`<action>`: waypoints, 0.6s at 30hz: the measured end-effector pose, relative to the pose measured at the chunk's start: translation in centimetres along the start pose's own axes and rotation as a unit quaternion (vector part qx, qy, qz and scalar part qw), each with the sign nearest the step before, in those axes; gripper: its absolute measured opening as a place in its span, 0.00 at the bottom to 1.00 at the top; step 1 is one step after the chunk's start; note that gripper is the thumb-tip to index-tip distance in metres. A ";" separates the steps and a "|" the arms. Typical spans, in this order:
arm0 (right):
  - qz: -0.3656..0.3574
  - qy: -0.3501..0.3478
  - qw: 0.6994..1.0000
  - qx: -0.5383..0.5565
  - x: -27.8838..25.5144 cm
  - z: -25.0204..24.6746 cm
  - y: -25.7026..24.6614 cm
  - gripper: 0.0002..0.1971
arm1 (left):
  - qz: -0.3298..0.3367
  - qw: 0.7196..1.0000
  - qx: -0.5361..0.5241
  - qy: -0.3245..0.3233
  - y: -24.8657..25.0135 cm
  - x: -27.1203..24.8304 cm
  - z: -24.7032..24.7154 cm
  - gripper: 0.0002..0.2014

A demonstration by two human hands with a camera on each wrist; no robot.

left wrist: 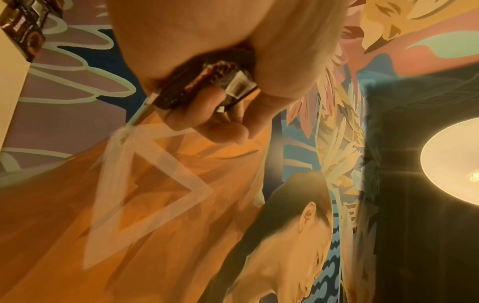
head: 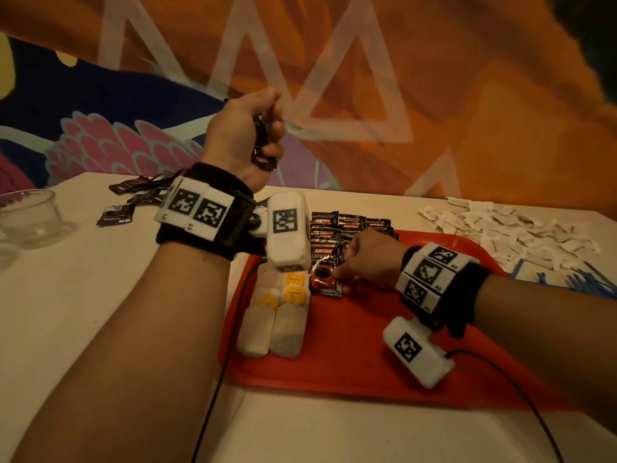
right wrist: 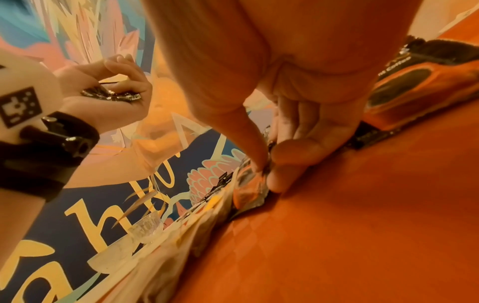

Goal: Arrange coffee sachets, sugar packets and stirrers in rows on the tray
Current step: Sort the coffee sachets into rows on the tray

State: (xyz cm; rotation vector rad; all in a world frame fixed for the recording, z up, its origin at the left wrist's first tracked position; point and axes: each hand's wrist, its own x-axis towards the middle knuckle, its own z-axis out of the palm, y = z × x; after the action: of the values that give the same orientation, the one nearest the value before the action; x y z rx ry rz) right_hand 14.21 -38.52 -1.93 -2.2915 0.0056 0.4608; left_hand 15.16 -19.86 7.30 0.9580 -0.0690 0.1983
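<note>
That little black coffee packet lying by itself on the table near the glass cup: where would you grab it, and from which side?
The lone coffee sachet lies flat on the table, so there is no side face to grip. I would probably come down from above at its near edge, which lies clear of the other loose sachets, and pinch that edge between thumb and fingertip. The glass cup stands apart on its left.

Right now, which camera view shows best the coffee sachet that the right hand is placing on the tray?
The head view: the coffee sachet lies flat on the red tray, label readable, the right hand at its edge. The right wrist view shows only its crumpled edge under the fingertips. The left wrist view misses it.
</note>
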 end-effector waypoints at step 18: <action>-0.213 0.114 0.966 0.087 -1.1 -4.3 -1.6 0.07 | -0.054 0.995 0.067 -0.046 -2.1 -1.4 2.2 0.22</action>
State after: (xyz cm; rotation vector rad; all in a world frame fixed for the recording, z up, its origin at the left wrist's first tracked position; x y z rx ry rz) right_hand 14.87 -40.57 2.27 -2.0823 -0.3135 -0.0273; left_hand 14.24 -23.04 6.65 1.1021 -0.0884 0.0600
